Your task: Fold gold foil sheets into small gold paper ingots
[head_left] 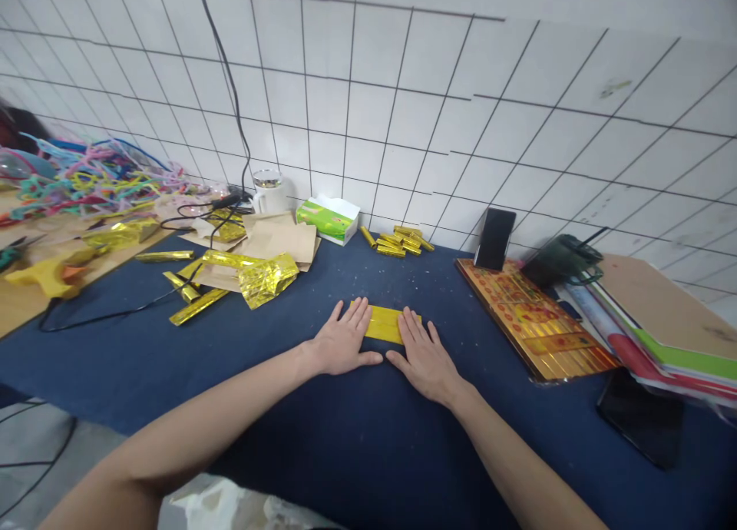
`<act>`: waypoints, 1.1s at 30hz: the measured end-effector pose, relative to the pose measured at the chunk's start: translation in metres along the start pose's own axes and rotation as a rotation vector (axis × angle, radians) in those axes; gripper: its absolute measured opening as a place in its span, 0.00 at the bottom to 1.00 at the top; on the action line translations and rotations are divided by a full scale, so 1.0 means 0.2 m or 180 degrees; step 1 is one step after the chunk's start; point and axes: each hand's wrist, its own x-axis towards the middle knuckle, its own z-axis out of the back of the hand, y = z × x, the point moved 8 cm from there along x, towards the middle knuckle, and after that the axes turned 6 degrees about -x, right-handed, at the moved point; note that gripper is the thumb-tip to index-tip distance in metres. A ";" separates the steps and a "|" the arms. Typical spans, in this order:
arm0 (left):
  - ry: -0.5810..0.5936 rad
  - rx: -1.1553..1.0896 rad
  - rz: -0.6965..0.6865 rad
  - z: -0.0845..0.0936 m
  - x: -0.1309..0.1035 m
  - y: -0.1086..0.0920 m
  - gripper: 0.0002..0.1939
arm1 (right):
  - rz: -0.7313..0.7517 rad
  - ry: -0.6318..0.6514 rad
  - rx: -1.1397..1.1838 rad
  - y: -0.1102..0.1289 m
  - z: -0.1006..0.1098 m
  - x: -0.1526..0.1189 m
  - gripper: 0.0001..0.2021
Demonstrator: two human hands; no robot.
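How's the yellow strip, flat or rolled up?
Flat: the yellow strip lies level, with left hand and right hand across its ends.

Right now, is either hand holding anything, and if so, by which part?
Nothing is gripped: the left hand and right hand lie spread flat over opposite ends of the yellow sheet.
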 end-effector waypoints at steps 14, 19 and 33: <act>-0.0201 0.0044 -0.0123 0.18 0.05 -0.17 0.48 | 0.0072 -0.0064 0.0088 0.01 0.00 0.00 0.35; 0.0046 -0.0365 -0.0487 0.02 0.17 -0.33 0.46 | 0.0163 0.0011 -0.0045 0.02 0.00 0.00 0.31; 0.0049 -0.0091 -0.0473 0.00 0.06 -0.07 0.44 | 0.0035 -0.0076 0.0512 -0.01 0.02 0.01 0.36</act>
